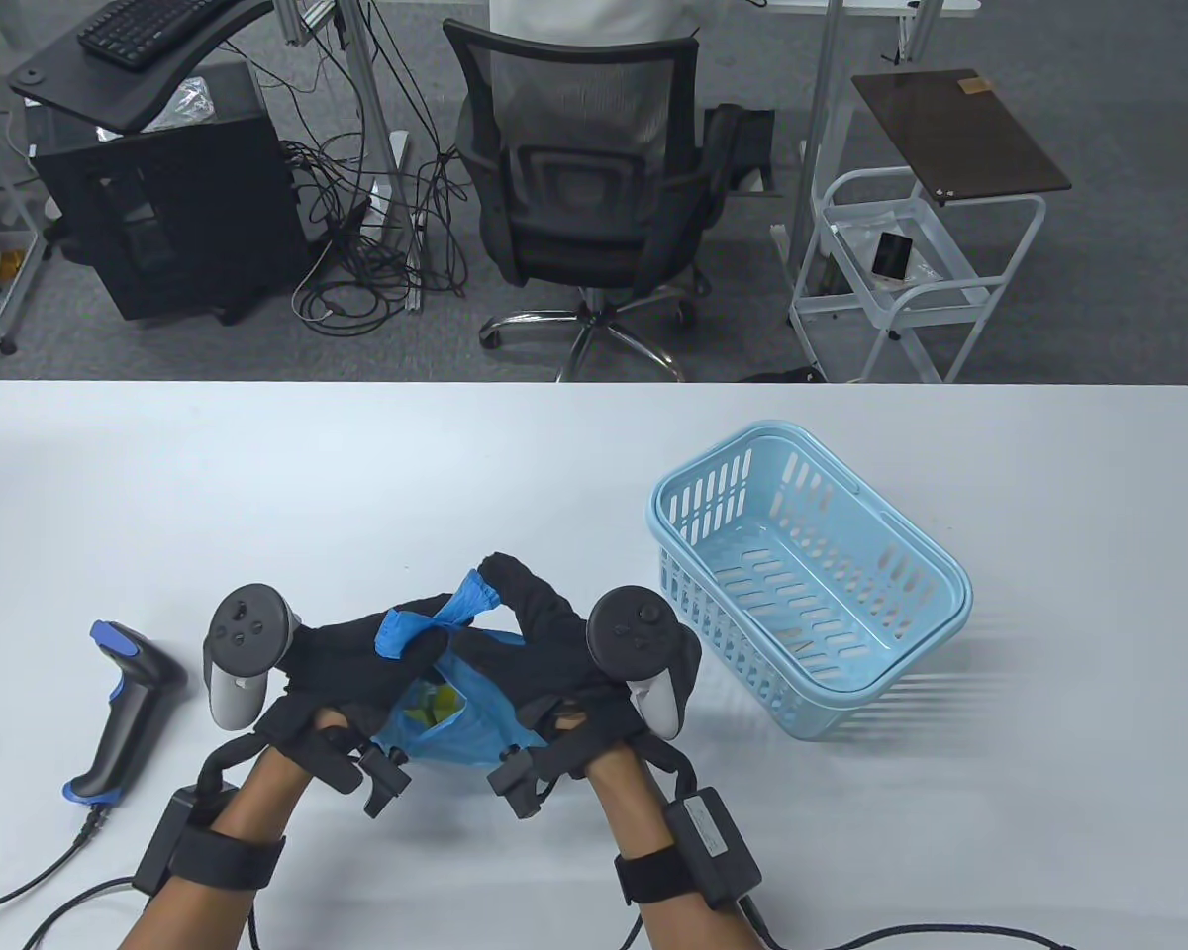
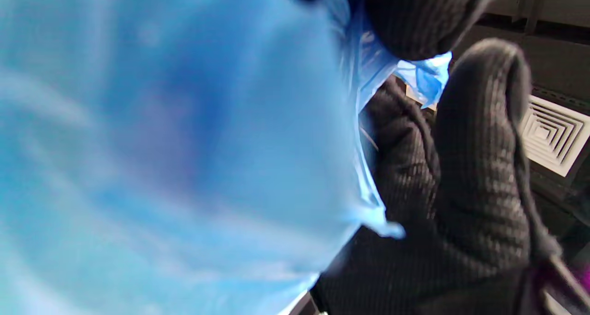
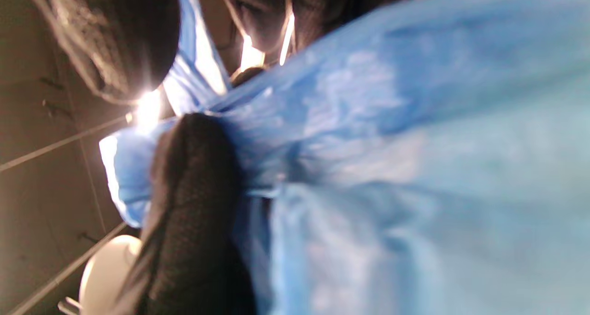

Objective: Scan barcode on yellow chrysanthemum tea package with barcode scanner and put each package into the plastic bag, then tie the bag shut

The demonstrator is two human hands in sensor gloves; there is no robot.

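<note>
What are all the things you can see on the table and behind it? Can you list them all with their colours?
plastic bag: one, blue, on the table between both hands, its handles being tied
tea package: yellow, seen through the bag; count unclear
barcode scanner: one, black and blue, lying on the table left of the hands
basket: one, light blue, on the table at the right, nothing in it
table: one, white
office chair: one, black, behind the table
trolley: one, white, back right
left hand: black glove, holds a bag handle
right hand: black glove, holds the other handle
</note>
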